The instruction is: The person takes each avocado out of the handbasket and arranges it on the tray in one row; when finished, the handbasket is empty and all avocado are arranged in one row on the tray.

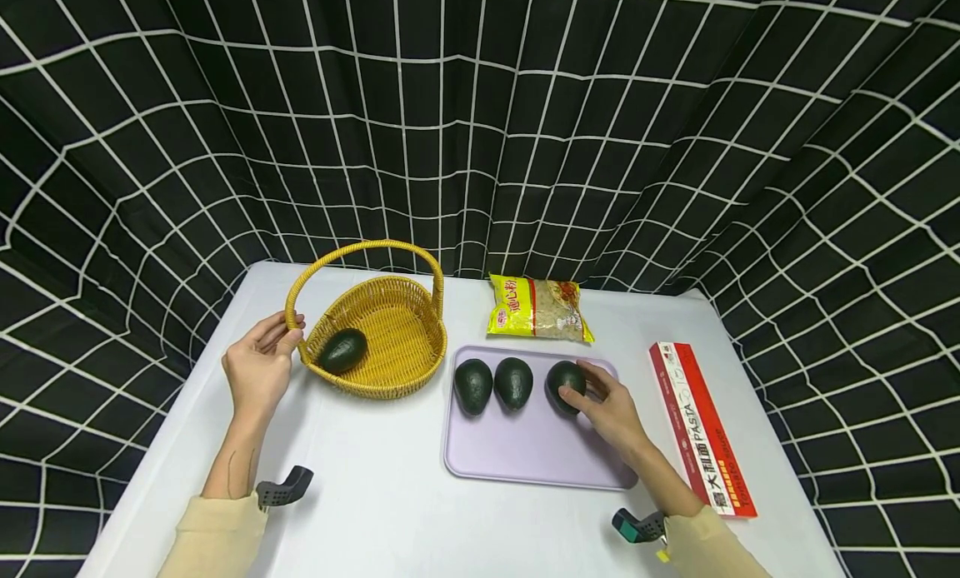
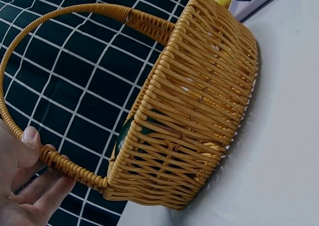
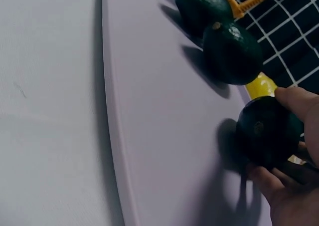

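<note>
A yellow wicker basket (image 1: 397, 336) with a tall arched handle stands on the left, holding one dark green avocado (image 1: 342, 351). My left hand (image 1: 258, 366) grips the lower left end of that handle, thumb and fingers around it, as the left wrist view (image 2: 35, 181) also shows. On the lilac tray (image 1: 517, 453), two avocados (image 1: 473, 386) lie side by side near the left. Farther right on the tray, my right hand (image 1: 615, 411) holds a third avocado (image 1: 564, 386) between thumb and fingers. In the right wrist view this avocado (image 3: 266, 131) is close to the tray surface.
A yellow bag of pasta (image 1: 538, 308) lies behind the tray. To the right of the tray is a long red and white pasta box (image 1: 703, 428). Black curtains with a white grid (image 1: 465, 145) enclose the white table (image 1: 360, 495) at the back and sides.
</note>
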### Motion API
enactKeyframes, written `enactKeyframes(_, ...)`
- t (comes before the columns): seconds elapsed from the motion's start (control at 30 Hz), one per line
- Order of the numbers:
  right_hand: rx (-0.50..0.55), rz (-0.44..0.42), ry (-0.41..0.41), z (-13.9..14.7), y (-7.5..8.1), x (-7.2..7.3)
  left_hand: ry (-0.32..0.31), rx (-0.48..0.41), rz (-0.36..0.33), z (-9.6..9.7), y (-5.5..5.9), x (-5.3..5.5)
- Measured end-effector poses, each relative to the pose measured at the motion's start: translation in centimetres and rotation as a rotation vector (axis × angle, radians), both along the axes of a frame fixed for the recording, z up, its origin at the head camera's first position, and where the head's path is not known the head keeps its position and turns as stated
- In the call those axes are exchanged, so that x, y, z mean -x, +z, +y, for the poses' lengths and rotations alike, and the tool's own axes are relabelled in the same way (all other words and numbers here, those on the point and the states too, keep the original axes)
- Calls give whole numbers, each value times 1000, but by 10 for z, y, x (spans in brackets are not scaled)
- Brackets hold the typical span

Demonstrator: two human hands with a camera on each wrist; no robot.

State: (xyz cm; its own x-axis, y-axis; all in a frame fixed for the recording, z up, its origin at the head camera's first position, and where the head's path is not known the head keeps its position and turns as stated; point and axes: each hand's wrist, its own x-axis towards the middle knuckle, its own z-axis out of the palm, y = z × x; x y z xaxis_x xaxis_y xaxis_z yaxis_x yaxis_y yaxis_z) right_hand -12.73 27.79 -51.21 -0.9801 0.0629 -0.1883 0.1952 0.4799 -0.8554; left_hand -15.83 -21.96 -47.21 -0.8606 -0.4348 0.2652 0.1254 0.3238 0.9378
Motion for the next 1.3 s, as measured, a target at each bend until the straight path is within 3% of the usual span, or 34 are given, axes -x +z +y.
enactKeyframes(0.63, -29, -23, 1, 0, -1, 2, -11, 3, 10, 0, -1, 1)
enactKeyframes(0.97, -51, 24, -7, -7, -3, 2, -17, 3, 8, 0, 0, 1)
enactKeyframes(1.3, 10, 31, 25, -9, 0, 1, -6, 0, -4, 0, 0, 0)
